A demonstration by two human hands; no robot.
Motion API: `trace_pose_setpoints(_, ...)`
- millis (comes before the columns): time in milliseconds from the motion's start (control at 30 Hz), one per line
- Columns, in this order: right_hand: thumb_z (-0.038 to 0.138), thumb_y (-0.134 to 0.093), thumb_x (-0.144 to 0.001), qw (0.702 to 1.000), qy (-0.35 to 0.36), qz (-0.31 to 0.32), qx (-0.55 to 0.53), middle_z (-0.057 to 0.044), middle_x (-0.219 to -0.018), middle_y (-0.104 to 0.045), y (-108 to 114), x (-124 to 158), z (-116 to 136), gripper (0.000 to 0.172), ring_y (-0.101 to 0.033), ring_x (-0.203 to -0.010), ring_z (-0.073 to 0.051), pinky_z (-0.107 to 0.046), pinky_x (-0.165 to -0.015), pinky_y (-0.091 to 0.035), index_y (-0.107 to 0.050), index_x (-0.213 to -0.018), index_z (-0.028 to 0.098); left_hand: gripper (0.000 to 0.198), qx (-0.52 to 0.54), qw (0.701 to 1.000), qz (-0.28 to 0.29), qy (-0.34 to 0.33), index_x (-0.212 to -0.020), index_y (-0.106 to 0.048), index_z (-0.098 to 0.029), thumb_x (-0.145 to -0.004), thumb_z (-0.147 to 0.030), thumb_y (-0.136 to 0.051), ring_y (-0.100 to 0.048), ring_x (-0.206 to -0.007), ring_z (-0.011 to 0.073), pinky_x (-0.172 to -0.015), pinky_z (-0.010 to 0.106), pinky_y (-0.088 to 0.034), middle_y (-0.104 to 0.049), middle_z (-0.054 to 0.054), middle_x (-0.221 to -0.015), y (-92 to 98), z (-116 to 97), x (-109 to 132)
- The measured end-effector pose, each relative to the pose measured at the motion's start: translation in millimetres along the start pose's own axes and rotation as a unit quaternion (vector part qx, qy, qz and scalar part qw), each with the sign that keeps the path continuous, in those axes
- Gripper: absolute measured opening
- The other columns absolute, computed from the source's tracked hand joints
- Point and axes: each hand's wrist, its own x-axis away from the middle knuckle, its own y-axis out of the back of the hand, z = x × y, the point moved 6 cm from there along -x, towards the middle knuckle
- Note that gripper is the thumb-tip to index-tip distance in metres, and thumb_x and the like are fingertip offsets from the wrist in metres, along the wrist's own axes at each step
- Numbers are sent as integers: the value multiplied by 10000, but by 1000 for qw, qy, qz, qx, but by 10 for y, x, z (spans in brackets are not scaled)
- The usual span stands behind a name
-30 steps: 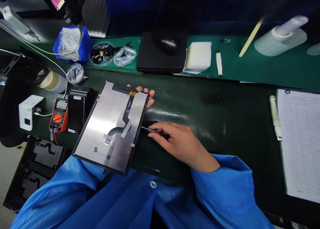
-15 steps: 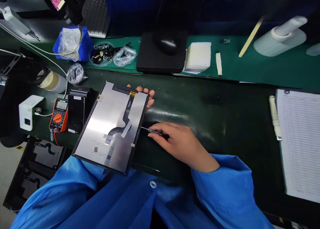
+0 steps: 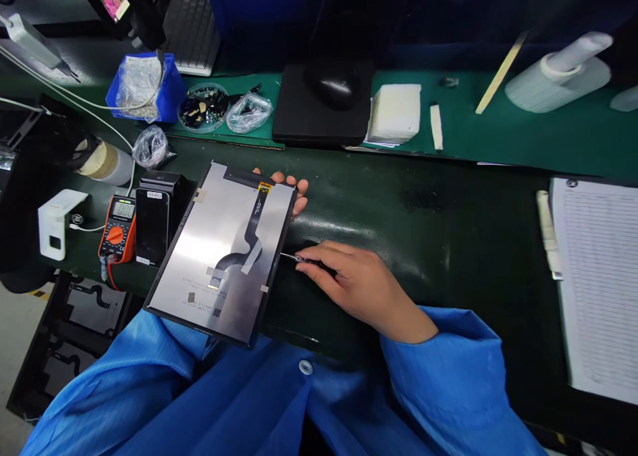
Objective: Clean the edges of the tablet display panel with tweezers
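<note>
A tablet display panel point(image 3: 199, 230) lies tilted on my left hand point(image 3: 300, 195), its silvery back facing up. A black flex cable point(image 3: 253, 222) curves down that back, with pieces of tape over it. Only the fingertips of my left hand show past the panel's far right edge; the palm is hidden underneath. Between the thumb and fingers of my right hand point(image 3: 349, 280) is a pair of tweezers point(image 3: 293, 257). Their tips are at the panel's right edge; I cannot tell whether they touch it.
To the left stand an orange multimeter point(image 3: 115, 233), a phone point(image 3: 152, 227) and a white plastic part point(image 3: 51, 223). Behind are a blue bin point(image 3: 172, 87), a dish of small parts point(image 3: 202, 107), a mouse point(image 3: 333, 84) and white wipes point(image 3: 396, 112). A lined paper pad point(image 3: 598, 283) lies at right.
My right hand has turned the tweezers slightly, with their tips staying by the panel's right edge. The panel and my left hand have hardly moved.
</note>
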Motion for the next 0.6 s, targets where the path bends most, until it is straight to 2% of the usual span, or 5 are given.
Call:
trace_pose_setpoints(133, 241, -524, -988, 1000, 8, 7, 14, -32, -905, -763, -6, -1, 5, 203, -713, -766, -172, -280, -662, -547, -720, -1021, 202, 416, -4, 1000, 4, -11, -845, -618, -236, -944, -560, -377, -603, -1128, 146, -1022, 329, -492, -629, -4, -977, 28, -1, -30)
trace_pose_setpoints(233, 265, -556, -973, 1000, -19, -6, -10, -22, -894, -767, 4, 5, -4, 172, -716, -747, -169, -280, -672, -558, -707, -1043, 220, 421, 4, 1000, 17, -8, -850, -619, -226, -953, -546, -365, -625, -1078, 142, -900, 295, -550, -637, -2, -977, 12, 6, -34)
trace_pose_setpoints(333, 277, -576, -961, 1000, -22, -11, -14, -14, -881, -764, 8, 7, -3, 151, -712, -731, -165, -282, -677, -564, -704, -1032, 240, 429, 1, 1000, 2, -12, -834, -618, -225, -952, -549, -362, -621, -1096, 150, -914, 310, -548, -637, 2, -965, 35, -2, -36)
trace_pose_setpoints(467, 258, -536, -983, 1000, 13, -4, 11, -26, -898, -759, 3, 4, 12, 195, -711, -755, -163, -276, -665, -554, -720, -1032, 218, 432, -12, 1000, -25, -12, -831, -621, -227, -946, -556, -366, -595, -1171, 169, -1017, 357, -506, -635, 9, -966, 58, -12, -39)
trace_pose_setpoints(600, 262, -533, -980, 1000, -3, -2, 6, -21, -915, -769, -5, 9, 4, 206, -719, -763, -169, -284, -673, -569, -718, -1066, 234, 472, -15, 997, -73, -12, -789, -609, -220, -960, -554, -322, -534, -1275, 175, -1133, 388, -423, -632, 14, -938, 1, -15, -24)
